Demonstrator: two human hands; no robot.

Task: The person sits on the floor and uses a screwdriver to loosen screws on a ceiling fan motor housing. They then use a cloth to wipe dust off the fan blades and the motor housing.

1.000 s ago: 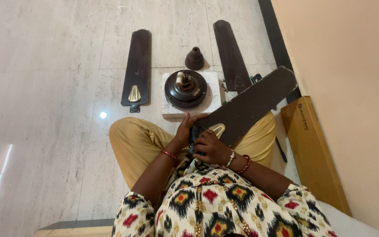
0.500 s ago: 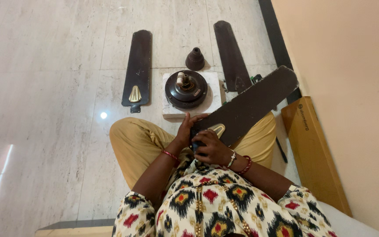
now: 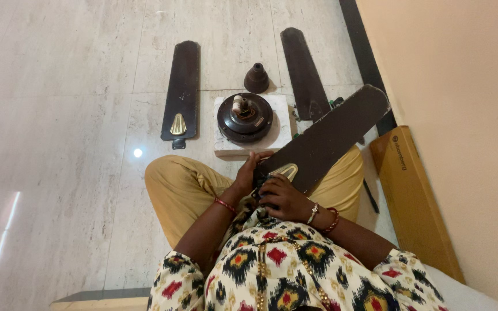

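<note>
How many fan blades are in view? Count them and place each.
3. One fan blade lies on the floor left of the motor, one lies right of it, and one rests across the lap, held by both hands. Others may be hidden.

Fan motor [image 3: 245,117] and floor blades [image 3: 182,89] block ahead; left floor [image 3: 53,144] open.

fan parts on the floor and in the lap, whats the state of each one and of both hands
fan blade in lap: lifted, slanting up to the right, gripped at its bracket end
left hand: fingers closed on the blade's near edge
right hand: closed over the bracket end
left floor blade: flat on the floor, unattached
right floor blade: flat on the floor, unattached
fan motor: bladeless, resting on a white block
cone cover: upright, detached
</note>
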